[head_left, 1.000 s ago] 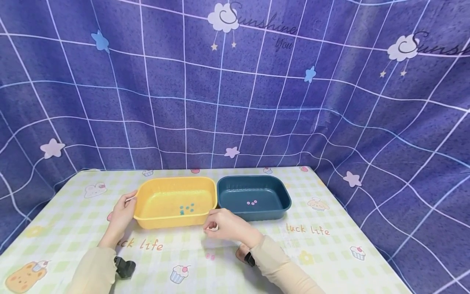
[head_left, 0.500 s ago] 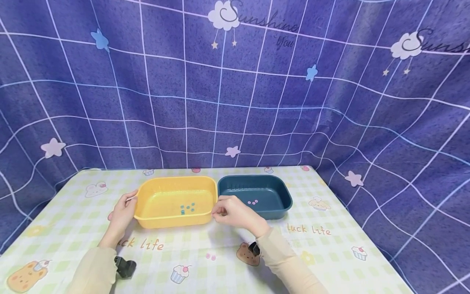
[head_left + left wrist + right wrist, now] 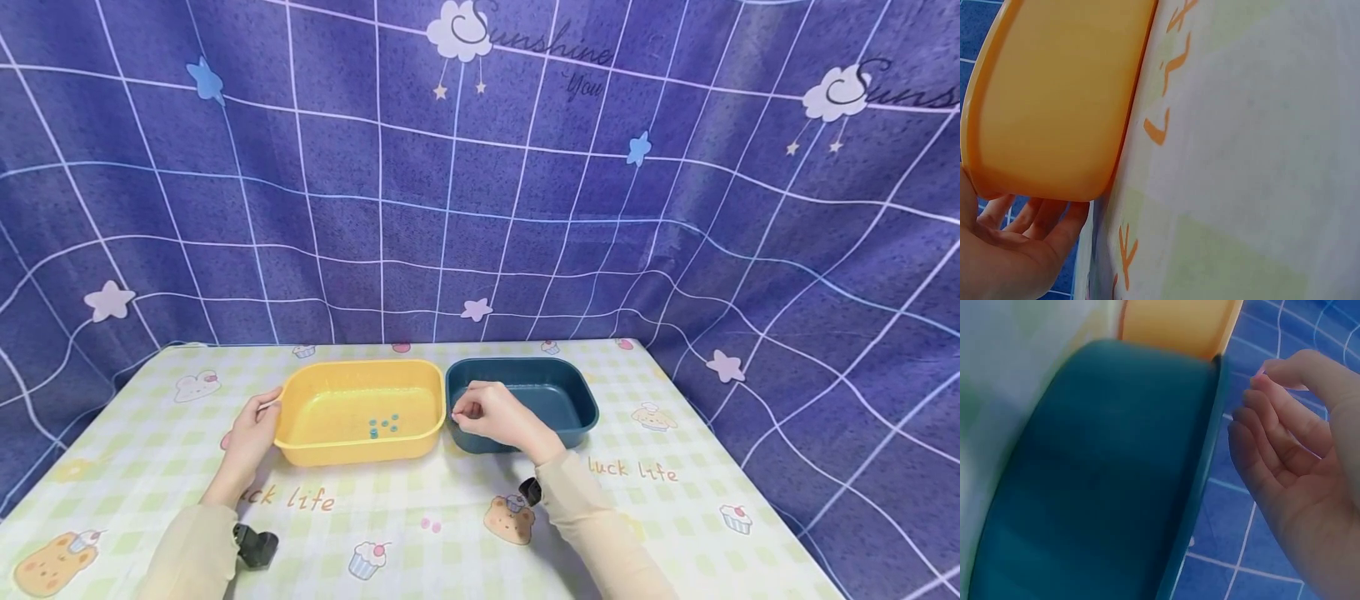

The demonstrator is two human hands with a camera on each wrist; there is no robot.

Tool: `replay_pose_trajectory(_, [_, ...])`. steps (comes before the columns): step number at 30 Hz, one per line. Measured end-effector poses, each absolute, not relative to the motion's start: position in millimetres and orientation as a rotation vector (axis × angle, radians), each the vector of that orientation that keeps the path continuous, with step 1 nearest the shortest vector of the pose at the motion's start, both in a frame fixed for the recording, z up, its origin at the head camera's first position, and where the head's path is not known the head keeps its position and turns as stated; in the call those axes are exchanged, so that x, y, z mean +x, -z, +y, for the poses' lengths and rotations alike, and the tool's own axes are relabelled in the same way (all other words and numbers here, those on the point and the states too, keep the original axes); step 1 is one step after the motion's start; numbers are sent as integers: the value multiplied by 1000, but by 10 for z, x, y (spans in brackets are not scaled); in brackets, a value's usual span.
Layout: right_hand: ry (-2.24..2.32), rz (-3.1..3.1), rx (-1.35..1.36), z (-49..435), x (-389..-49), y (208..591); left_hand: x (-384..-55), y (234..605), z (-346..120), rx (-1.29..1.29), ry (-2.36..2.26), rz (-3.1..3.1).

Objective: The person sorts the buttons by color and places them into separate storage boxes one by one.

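Observation:
My left hand holds the left end of a yellow plastic basin; in the left wrist view its fingers touch the end wall. Several small teal ring-like beads lie inside that basin. Over the near left part of a dark teal basin, my right hand pinches a tiny pink bead between thumb and index finger, mostly covered by the fingertips. The right hand hides the pink beads in the dark basin. Two pink beads lie on the tablecloth in front.
The two basins stand side by side, nearly touching, on a table with a green-and-white checked cloth. A blue grid-patterned curtain hangs behind and to the sides. Black cameras are worn on both wrists.
My right hand has moved right and up, from in front of the yellow basin's near right corner to over the dark basin, pinching the bead. The left hand has stayed in place.

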State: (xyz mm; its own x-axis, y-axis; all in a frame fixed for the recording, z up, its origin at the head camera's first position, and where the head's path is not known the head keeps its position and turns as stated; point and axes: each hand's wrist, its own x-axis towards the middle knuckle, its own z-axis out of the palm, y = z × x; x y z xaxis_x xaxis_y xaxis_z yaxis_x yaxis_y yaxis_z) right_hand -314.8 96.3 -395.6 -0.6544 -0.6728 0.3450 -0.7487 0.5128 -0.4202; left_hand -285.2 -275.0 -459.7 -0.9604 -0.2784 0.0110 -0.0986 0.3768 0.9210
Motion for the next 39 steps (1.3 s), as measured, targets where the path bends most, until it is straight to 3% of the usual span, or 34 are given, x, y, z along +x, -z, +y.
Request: replay_pose_trajectory(39, [-821,-2748,997,1334,-3547,4188,-2810,4551,-2744,300,1624,-2483])
